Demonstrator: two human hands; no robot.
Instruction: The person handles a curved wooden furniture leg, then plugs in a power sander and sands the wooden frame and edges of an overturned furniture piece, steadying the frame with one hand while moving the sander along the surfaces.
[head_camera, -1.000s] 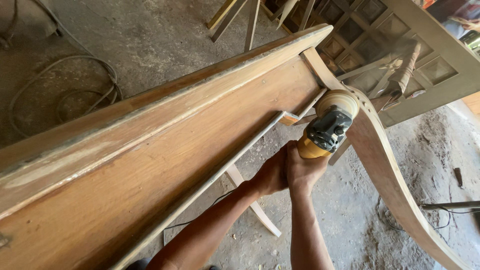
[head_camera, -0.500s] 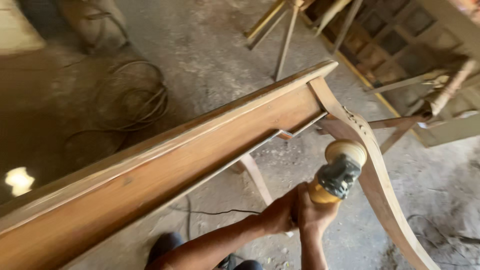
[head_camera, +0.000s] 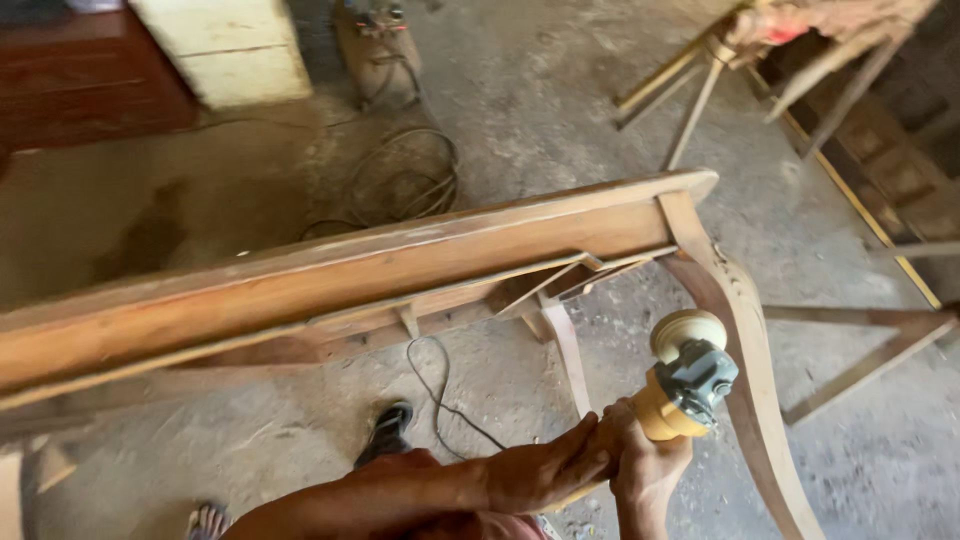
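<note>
Both hands were wrapped around the yellow body of a sander (head_camera: 680, 395): the right hand (head_camera: 648, 470) clamped on it from below, and the left hand (head_camera: 545, 470) was laid over the rear of the grip at about nine o'clock from the right, fingers stretched forward, so the two were pressed together on the tool. The sander's round, pale pad (head_camera: 688, 330) sat at its twelve o'clock end, just beside or touching the inner edge of the curved leg (head_camera: 745, 340); real contact could not be told from this view. That leg swept down from the upper corner of the upturned wooden table frame (head_camera: 330, 280) toward five o'clock. Judged from the surfaces, the work looked partly done: the leg near the pad appeared paler and duller, as bared wood would, while the long side rail running off toward nine o'clock kept a darker, reddish tone with a pale worn streak along its top edge, so most of that rail seemed left to do. How much of the lower leg had been worked could not be made out. A thin black cord (head_camera: 440, 395) trailed across the dusty floor (head_camera: 560, 90) below the frame, and a foot in a dark sandal (head_camera: 385, 430) stood at about eight o'clock from the hands. Farther out, a coil of cable (head_camera: 410, 180) lay on the floor at eleven o'clock, and other wooden frames (head_camera: 800, 60) leaned at one o'clock.
</note>
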